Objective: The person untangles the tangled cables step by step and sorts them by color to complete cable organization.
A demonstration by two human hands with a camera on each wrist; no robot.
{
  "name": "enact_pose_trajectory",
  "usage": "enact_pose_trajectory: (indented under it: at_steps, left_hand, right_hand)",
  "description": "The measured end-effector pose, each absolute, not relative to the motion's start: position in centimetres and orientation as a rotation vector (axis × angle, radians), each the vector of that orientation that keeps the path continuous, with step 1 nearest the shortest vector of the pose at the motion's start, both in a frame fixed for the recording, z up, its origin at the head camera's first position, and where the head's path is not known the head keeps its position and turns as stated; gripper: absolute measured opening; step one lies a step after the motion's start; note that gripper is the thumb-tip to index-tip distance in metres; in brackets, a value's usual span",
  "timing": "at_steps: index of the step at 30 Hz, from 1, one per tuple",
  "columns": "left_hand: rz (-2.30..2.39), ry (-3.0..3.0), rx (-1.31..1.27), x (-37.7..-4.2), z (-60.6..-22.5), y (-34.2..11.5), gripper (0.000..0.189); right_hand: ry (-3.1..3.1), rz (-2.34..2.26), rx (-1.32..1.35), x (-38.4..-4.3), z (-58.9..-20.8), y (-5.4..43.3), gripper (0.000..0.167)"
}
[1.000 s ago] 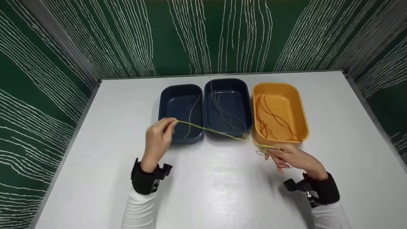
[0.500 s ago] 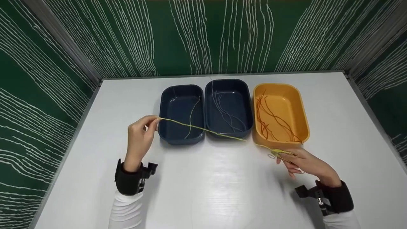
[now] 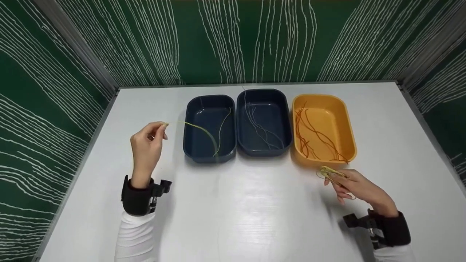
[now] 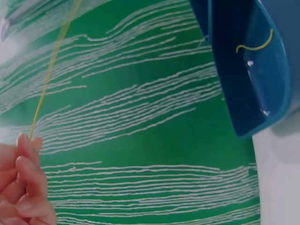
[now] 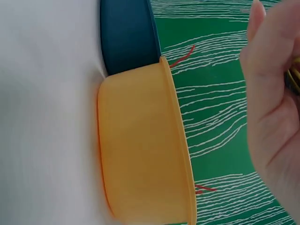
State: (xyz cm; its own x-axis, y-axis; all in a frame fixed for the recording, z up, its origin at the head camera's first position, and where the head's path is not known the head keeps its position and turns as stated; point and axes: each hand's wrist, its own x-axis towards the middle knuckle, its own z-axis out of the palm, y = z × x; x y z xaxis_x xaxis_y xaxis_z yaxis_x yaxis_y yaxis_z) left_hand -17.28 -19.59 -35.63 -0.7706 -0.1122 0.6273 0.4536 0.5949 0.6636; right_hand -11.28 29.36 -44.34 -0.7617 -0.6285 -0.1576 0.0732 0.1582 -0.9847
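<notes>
My left hand [image 3: 146, 151] pinches one end of a yellow string [image 3: 198, 127]. The string's blurred free part trails to the right over the left dark blue bin [image 3: 189, 158]. In the left wrist view the same string runs up from the fingertips [image 4: 28, 140]. Near the front of the yellow bin [image 3: 340, 103], my right hand [image 3: 358, 185] grips a small looped bundle of yellow strings [image 3: 329, 171]. In the right wrist view most of that bundle is hidden behind the hand. A single yellowish string [image 3: 222, 125] lies in the left bin.
Thin grey-blue strings [image 3: 256, 125] lie in the middle dark blue bin [image 3: 264, 151], one poking over its back rim. Orange-red strings [image 3: 320, 134] lie in the yellow bin, with ends over its rim. The bins stand in a row on a white table [image 3: 255, 203], before a green white-lined wall [image 3: 251, 43].
My left hand has moved left and a little away, drawing the yellow string out of the bundle. My right hand has shifted right with the rest. The string no longer spans both hands.
</notes>
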Motion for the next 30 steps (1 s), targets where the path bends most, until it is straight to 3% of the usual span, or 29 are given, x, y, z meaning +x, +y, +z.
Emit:
enact_pose_trajectory:
  at_steps: [14, 30]
  left_hand:
    - [-1.226, -2.135, -0.125, -16.5, -31.4, -17.5, 0.011]
    - [-1.221, -2.14, 0.056, -19.9, -31.7, -19.3, 0.014]
  right_hand:
    - [1.892, -1.69, -0.52, -11.0, -45.1, 28.8, 0.029]
    - [1.947, -1.616, -0.394, -10.8, -45.0, 28.7, 0.038]
